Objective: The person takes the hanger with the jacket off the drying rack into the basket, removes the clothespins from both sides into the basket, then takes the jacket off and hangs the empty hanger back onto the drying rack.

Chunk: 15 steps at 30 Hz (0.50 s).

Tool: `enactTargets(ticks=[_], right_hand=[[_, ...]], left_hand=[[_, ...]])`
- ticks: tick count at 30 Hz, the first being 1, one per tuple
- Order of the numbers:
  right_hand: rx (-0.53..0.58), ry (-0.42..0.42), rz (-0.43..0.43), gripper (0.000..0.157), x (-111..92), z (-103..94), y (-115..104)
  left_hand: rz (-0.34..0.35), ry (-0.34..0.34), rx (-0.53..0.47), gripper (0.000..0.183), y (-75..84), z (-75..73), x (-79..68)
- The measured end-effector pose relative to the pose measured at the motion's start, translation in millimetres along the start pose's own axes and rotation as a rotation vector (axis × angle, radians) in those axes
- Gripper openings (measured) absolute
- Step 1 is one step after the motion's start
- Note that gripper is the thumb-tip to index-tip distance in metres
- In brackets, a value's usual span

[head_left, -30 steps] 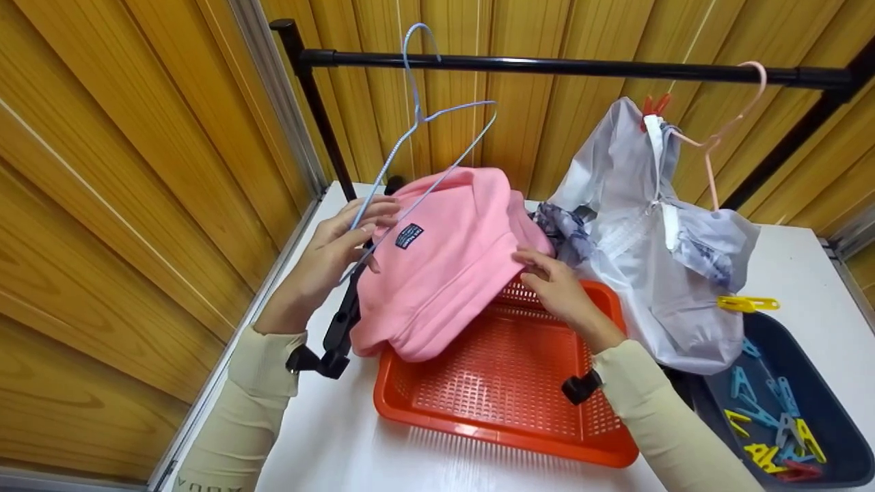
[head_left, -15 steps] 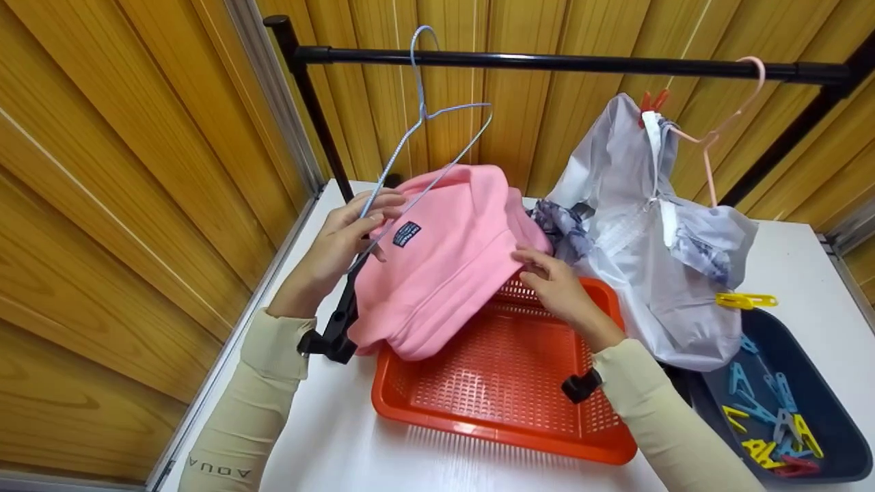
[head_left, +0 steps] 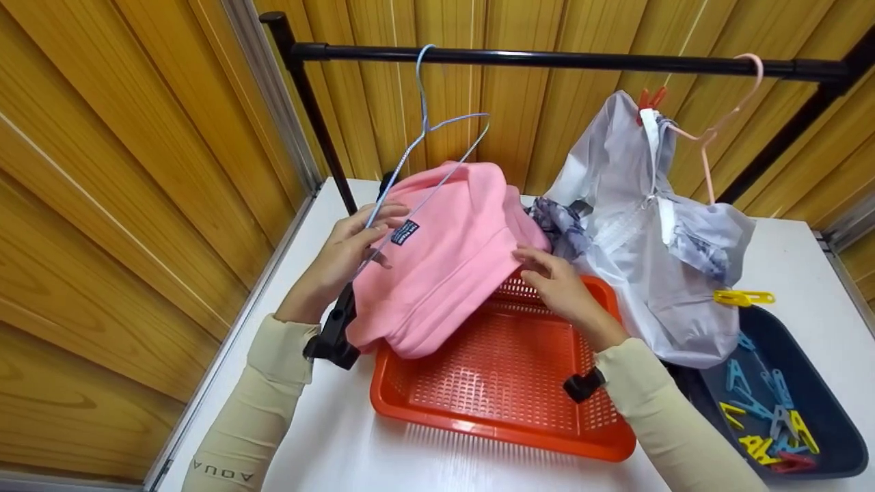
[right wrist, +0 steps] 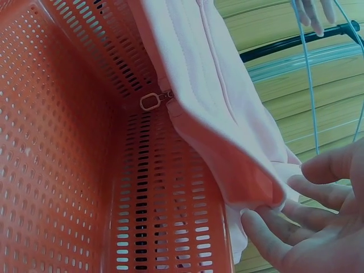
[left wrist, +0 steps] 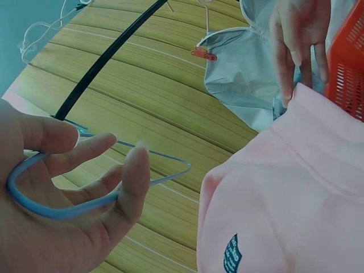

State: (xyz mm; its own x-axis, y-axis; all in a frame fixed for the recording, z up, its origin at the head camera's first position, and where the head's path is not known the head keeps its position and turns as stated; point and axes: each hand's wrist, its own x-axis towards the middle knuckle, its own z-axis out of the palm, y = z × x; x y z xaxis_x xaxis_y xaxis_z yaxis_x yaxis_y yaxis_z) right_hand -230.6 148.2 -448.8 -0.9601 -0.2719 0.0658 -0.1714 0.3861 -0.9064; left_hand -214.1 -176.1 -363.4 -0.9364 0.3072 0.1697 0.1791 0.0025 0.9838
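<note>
In the head view a thin blue wire clothes hanger (head_left: 408, 150) stands at the rail, its hook level with the black rail (head_left: 519, 57). My left hand (head_left: 342, 254) holds the hanger's lower left end, which lies across the palm in the left wrist view, the thumb and fingers bent about the wire. Below it, a pink sweatshirt (head_left: 444, 273) with a dark label drapes over the back left of the red basket (head_left: 502, 441). The fingertips of my right hand (head_left: 557, 290) touch the sweatshirt's hem corner, thumb apart. A metal zipper pull (right wrist: 149, 102) hangs at the hem.
A grey translucent garment (head_left: 629, 273) hangs from a pink hanger (head_left: 709, 137), with a red clothespin (head_left: 651, 97) and a yellow clothespin (head_left: 744, 298) on it. A dark tray (head_left: 837, 410) of loose clothespins stands at the right. Wood-panelled walls (head_left: 123, 205) border the white table (head_left: 335, 437).
My left hand has moved slightly right and the hanger has come down, its hook dropping from above the rail to rail height. The right hand and sweatshirt have hardly moved.
</note>
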Motion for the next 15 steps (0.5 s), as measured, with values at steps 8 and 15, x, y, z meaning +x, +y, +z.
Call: enactTargets(ticks=[8, 15], right_hand=[[0.066, 0.018, -0.007, 0.039, -5, -8.3, -5], [0.096, 0.022, 0.011, 0.041, -16, -25.8, -13]], left_hand=[[0.029, 0.042, 0.034, 0.037, -8.2, 1.6, -1.8], [0.03, 0.061, 0.063, 0.04, -13.6, 1.4, -4.0]])
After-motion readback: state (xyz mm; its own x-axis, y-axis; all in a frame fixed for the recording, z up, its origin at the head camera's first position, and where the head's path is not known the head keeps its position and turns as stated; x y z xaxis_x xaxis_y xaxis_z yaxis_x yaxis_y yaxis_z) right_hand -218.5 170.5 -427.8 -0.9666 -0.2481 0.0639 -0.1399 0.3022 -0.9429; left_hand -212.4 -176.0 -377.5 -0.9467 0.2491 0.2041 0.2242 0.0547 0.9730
